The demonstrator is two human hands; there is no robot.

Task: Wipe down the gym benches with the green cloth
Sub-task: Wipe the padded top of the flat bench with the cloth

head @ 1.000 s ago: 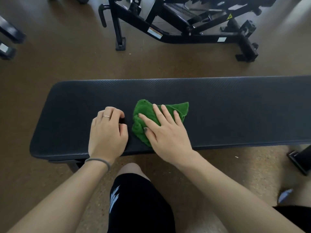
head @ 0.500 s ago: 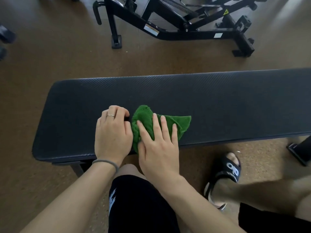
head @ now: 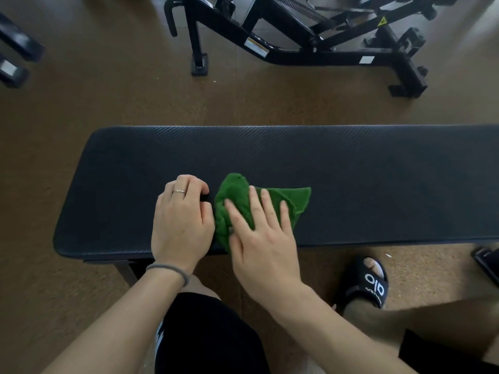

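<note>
Two hands work on the long black padded gym bench (head: pixel 351 184), whose textured top runs across our view. Our right hand (head: pixel 266 238) lies flat on the crumpled green terry cloth (head: pixel 286 201), fingers straight and slightly spread, pressing it down near the bench's near edge, toward its left end. Our left hand (head: pixel 182 220) rests just beside the cloth on the bare pad, fingers curled under with the knuckles up, holding nothing; a thin ring and a grey hair tie on the wrist show.

We judge that we are mid-wipe. To do it well, we keep the palm's weight over the middle of the cloth so it does not bunch up, and we sweep in long overlapping passes along the pad. The near edge, where part of the cloth hangs slightly over, needs a pass too. The left hand can steady us but should shift clear of the cloth's path.

Beyond the bench stands a black steel exercise machine frame (head: pixel 324 55) on the brown speckled floor (head: pixel 108 98).
</note>
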